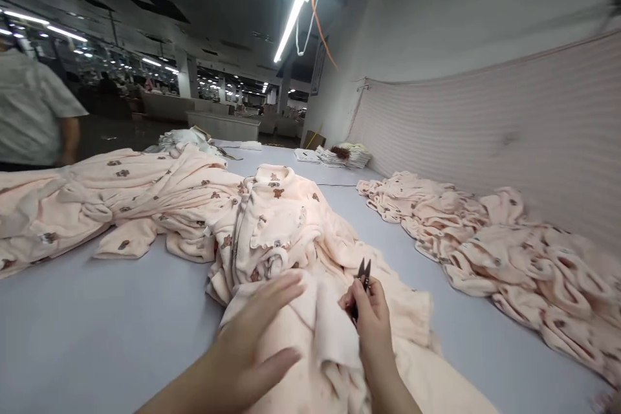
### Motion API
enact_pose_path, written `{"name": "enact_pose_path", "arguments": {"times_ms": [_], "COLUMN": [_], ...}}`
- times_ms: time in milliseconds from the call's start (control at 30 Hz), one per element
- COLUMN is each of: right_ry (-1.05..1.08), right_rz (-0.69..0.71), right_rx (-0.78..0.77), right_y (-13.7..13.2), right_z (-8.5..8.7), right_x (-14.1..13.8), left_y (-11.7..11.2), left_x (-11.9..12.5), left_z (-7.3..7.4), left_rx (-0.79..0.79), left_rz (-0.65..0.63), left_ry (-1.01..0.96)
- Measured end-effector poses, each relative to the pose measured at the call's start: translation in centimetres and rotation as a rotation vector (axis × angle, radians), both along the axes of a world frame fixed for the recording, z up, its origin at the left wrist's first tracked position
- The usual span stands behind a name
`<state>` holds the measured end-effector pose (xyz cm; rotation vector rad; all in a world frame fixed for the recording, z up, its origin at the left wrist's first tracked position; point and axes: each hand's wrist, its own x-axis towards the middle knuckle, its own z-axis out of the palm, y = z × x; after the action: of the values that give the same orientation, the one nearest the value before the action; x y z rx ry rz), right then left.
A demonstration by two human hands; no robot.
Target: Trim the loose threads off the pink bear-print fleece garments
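A pale pink fleece garment (pixel 281 226) with small brown bear prints lies spread in front of me on the grey table (pixel 97 323). My left hand (pixel 252 343) rests flat on its near part with fingers stretched out. My right hand (pixel 369 317) is closed round small black thread snips (pixel 363 275), whose blades point up and away. That hand sits against a fold of the same garment.
More pink fleece garments are heaped at the left (pixel 97 200) and along the right wall (pixel 509 252). Folded white pieces (pixel 339 155) lie at the table's far end. A person in a light shirt (pixel 33 116) stands at the far left.
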<state>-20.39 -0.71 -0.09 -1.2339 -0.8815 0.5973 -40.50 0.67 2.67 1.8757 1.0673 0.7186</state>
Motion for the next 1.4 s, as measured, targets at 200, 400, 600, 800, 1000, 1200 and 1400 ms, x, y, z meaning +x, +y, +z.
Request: {"name": "enact_pose_path", "arguments": {"times_ms": [200, 400, 600, 800, 1000, 1200, 1400], "right_ry": [-0.199, -0.532, -0.622, -0.418, -0.682, -0.762, -0.796], "right_rz": [-0.236, -0.203, 0.046, 0.090, -0.046, 0.013, 0.046], "right_rx": [-0.043, -0.144, -0.206, -0.055, 0.072, -0.188, -0.143], "right_y": [-5.8, -10.7, -6.8, -5.7, -6.5, -6.5, -6.6], "right_z": [0.0, 1.5, 1.9, 0.4, -0.9, -1.8, -1.9], "right_x": [-0.8, 1.1, -0.7, 0.8, 1.5, 0.3, -0.4], "left_y": [3.8, 5.1, -1.2, -2.7, -2.6, -0.2, 0.2], "left_x": [0.3, -6.8, -1.1, 5.7, 5.6, 4.1, 2.6], "left_z": [-0.4, 0.6, 3.4, 0.2, -2.9, -5.7, -5.0], "left_rx": [0.067, 0.099, 0.334, 0.015, 0.256, -0.168, 0.507], "left_rz": [-0.297, 0.028, 0.006, -0.098, 0.178, 0.250, 0.216], "left_ry": [-0.213, 0.028, 0.257, 0.027, -0.240, -0.640, -0.188]}}
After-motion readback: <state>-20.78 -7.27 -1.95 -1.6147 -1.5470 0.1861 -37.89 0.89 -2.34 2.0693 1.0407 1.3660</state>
